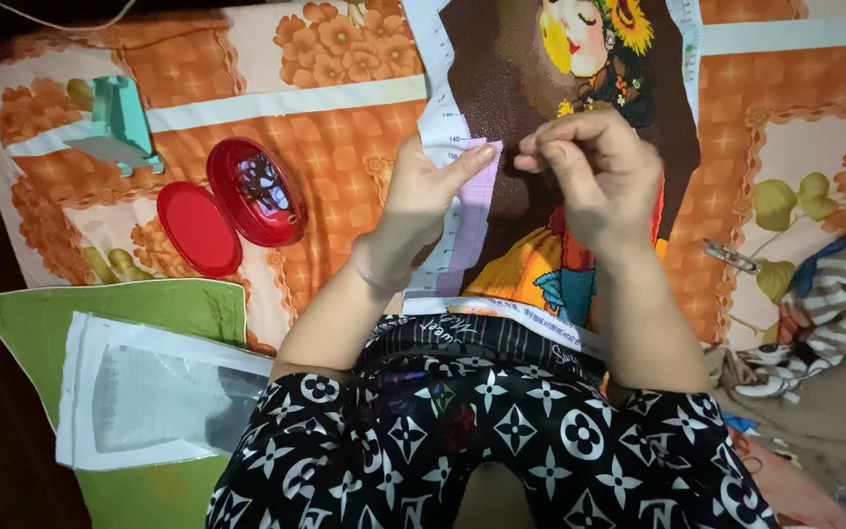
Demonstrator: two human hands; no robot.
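Note:
A cross-stitch canvas (pixel 521 88) showing a figure with a sunflower lies on an orange flowered bedsheet (pixel 325 108) in front of me. My left hand (pixel 428 186) holds the canvas's left white edge, thumb on top near a pale purple patch. My right hand (pixel 589 167) hovers over the dark brown middle of the canvas with fingertips pinched together; whatever it pinches is too small to see. My knee in black-and-white patterned cloth (pixel 501 431) fills the lower middle.
An open red round box (pixel 255 191) with small items inside and its lid (pixel 198 227) lie at left, beside a teal plastic stand (pixel 119 122). A green sheet (pixel 61 313) with a clear plastic bag (pixel 149 392) sits lower left. Striped cloth (pixel 834 294) and a safety pin (pixel 731 257) lie right.

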